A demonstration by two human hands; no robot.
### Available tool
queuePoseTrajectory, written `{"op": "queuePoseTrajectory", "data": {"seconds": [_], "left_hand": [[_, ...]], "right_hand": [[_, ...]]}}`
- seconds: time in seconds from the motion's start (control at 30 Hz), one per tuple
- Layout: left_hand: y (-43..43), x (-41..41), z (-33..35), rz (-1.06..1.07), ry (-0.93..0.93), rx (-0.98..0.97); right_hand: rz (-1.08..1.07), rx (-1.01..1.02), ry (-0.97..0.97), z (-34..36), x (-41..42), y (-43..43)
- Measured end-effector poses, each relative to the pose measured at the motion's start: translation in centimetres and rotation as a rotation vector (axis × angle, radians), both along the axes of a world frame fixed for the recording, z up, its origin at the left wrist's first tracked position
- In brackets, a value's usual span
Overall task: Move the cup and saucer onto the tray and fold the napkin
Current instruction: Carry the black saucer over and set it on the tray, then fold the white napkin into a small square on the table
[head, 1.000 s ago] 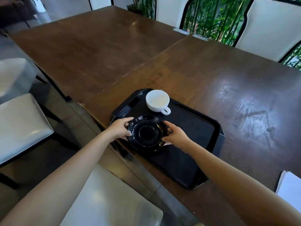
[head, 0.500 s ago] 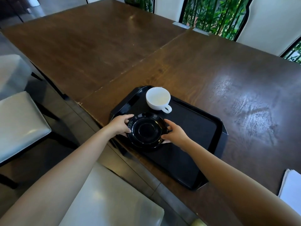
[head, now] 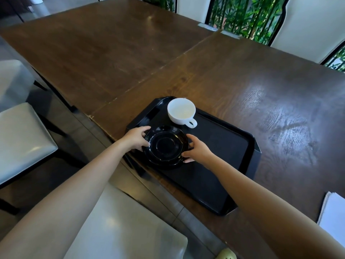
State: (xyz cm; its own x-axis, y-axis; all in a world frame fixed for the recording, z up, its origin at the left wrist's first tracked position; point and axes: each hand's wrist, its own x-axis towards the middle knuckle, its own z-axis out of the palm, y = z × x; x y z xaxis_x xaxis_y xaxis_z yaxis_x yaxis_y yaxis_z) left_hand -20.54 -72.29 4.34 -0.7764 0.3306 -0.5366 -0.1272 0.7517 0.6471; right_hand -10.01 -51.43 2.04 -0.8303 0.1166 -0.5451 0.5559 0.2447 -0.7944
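Observation:
A black saucer (head: 165,145) lies on the near left part of the black tray (head: 224,146). My left hand (head: 137,138) grips the saucer's left rim and my right hand (head: 197,151) grips its right rim. An empty white cup (head: 181,111) stands upright on the tray's far left corner, handle pointing toward me, just beyond the saucer and apart from it. A white napkin (head: 334,214) lies on the dark wooden table (head: 242,81) at the right edge of view, partly cut off.
The tray sits at the table's near edge. Grey-cushioned chairs stand at the left (head: 20,139) and right below me (head: 127,227). White chair backs (head: 309,25) and green plants line the far side. A seam divides the tabletop into two parts.
Both hands stay on the saucer's rim and the saucer has hardly shifted on the tray. The camera has tilted a little, so the scene sits slightly higher in view.

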Motion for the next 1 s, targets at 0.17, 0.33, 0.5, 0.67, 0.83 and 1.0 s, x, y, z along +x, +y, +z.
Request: {"op": "queuePoseTrajectory", "data": {"seconds": [0.17, 0.33, 0.5, 0.67, 0.83, 1.0], "left_hand": [[0.2, -0.3, 1.5, -0.166, 0.116, -0.228], [1.5, -0.4, 4.0, -0.319, 0.256, -0.282], [5.5, 0.8, 6.7, -0.594, 0.110, -0.275], [11.1, 3.3, 8.1, -0.765, 0.109, -0.232], [17.6, 6.9, 8.9, -0.861, 0.155, -0.170], [24.7, 12.8, 9.4, -0.944, 0.168, -0.088]], "right_hand": [[0.021, 0.049, -0.033, 0.6, 0.1, 0.6], [0.090, 0.131, -0.070, 2.0, 1.0, 2.5], [0.192, 0.213, -0.149, 5.3, 3.2, 5.3], [0.244, 0.318, -0.174, 8.5, 6.5, 9.2], [0.155, 0.413, -0.148, 10.9, 11.8, 14.0], [0.071, 0.574, -0.132, 11.8, 18.8, 18.9]]}}
